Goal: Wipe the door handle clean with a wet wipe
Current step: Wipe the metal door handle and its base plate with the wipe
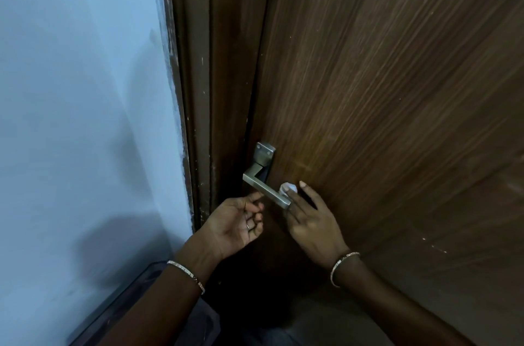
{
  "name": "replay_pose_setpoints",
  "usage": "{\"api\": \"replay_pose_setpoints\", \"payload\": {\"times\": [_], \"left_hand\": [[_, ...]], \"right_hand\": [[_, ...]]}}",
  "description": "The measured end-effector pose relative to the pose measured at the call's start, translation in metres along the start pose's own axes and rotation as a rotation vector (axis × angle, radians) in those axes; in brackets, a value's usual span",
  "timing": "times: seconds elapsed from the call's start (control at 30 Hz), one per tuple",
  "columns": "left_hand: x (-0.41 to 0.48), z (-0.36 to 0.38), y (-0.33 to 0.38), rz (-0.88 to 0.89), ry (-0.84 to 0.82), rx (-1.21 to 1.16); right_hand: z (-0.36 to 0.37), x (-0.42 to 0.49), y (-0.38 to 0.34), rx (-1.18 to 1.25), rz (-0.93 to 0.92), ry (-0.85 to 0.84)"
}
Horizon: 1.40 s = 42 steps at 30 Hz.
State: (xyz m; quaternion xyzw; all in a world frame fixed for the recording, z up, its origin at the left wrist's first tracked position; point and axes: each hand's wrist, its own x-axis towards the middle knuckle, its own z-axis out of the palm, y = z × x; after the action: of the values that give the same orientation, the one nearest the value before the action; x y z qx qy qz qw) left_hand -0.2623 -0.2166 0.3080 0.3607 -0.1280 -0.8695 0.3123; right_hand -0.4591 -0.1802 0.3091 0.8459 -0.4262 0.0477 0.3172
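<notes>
Fingers of the right hand are pinching a crumpled wet wipe against the free end of the door handle — a stiff metal lever on the wooden door. Soft, limp and probably slick, the wipe is needing a bunched, wrapping grip. Left hand is hanging loosely curled, holding nothing, fingertips touching or just beside the lever's underside.
</notes>
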Motion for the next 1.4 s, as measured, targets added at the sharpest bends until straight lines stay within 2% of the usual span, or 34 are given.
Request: {"api": "replay_pose_setpoints", "payload": {"times": [0.1, 0.27, 0.37, 0.5, 0.67, 0.73, 0.8, 0.93, 1.17, 1.27, 1.4], "left_hand": [[-0.004, -0.005, -0.001, 0.063, 0.032, 0.117], [-0.004, -0.011, -0.016, 0.172, 0.111, 0.452], [0.005, -0.014, -0.029, 0.252, 0.094, 0.432], [0.016, -0.022, -0.027, 0.360, 0.205, 0.345], [0.028, -0.018, -0.010, 0.589, 0.344, 0.235], [0.035, -0.007, -0.008, 0.651, 0.359, 0.192], [0.042, 0.002, -0.011, 0.696, 0.391, 0.149], [0.056, 0.007, -0.022, 0.743, 0.487, 0.120], [0.072, 0.015, -0.020, 0.661, 0.625, 0.002], [0.072, 0.019, -0.017, 0.604, 0.615, -0.034], [0.061, 0.016, -0.022, 0.548, 0.501, -0.007]], "right_hand": [[-0.002, 0.007, 0.001, 0.218, 0.100, 0.090], [0.003, -0.002, -0.029, 0.742, 0.387, 0.053], [-0.001, 0.003, -0.044, 1.034, 0.647, 0.107], [-0.015, 0.002, -0.050, 1.228, 0.702, 0.122], [-0.038, -0.003, -0.046, 1.239, 1.044, 0.256], [-0.045, 0.004, -0.043, 1.227, 1.100, 0.335], [-0.049, 0.011, -0.039, 1.146, 1.086, 0.324], [-0.048, 0.020, -0.031, 0.987, 1.016, 0.164], [-0.045, 0.020, -0.025, 0.995, 1.015, 0.178], [-0.045, 0.022, -0.026, 1.005, 1.027, 0.173], [-0.045, 0.022, -0.027, 1.010, 1.031, 0.175]]}}
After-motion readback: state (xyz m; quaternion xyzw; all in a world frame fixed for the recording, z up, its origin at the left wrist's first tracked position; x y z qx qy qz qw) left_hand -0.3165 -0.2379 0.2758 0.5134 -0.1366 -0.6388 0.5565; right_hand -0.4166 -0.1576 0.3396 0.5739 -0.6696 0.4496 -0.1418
